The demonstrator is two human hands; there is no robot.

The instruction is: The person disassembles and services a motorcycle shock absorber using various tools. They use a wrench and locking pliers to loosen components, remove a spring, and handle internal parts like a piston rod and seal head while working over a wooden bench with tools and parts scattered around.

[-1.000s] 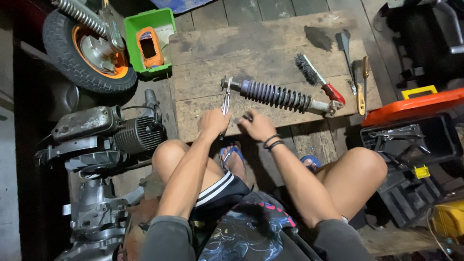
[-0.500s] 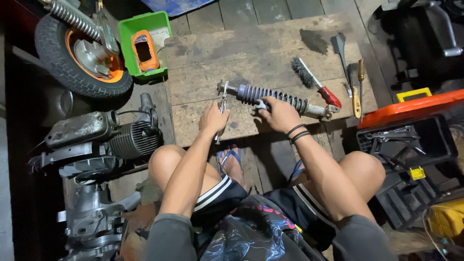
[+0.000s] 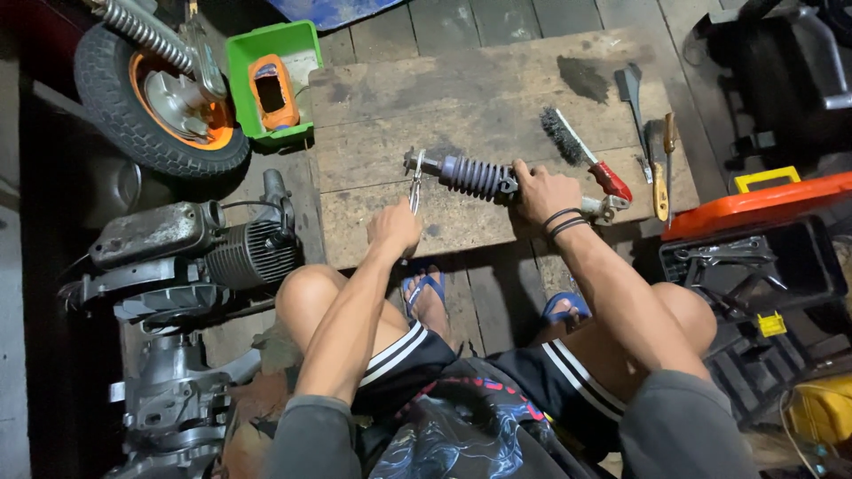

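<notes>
At the bottom of the frame the person is squatting with knees spread, sandalled feet just below the wooden bench [image 3: 390, 222]. The left hand [image 3: 395, 229], at centre, is closing around the handles of pliers [image 3: 414, 188], whose tips are reaching up to the left end of the shock absorber [image 3: 497, 180]. The right hand [image 3: 543, 191], just right of centre, is clamping down on the shock absorber's middle, fingers wrapped over the body beside the coil spring, pinning it flat on the bench.

From here the pliers could slip off the end fitting if the grip is shallow, and the tips might jab toward the holding hand; the shock absorber could also roll under a sideways pull, since only one hand is steadying it. Whether the pliers are actually biting on anything is hard to tell at this size.

Further up, a wire brush [image 3: 581, 155] with a red handle is lying just beside the right hand. At the right edge, an open black toolbox [image 3: 803, 262] is holding what look like dark metal tools. In the upper left, a green bin [image 3: 240, 84] is holding an orange part, next to a wheel [image 3: 151, 133].
</notes>
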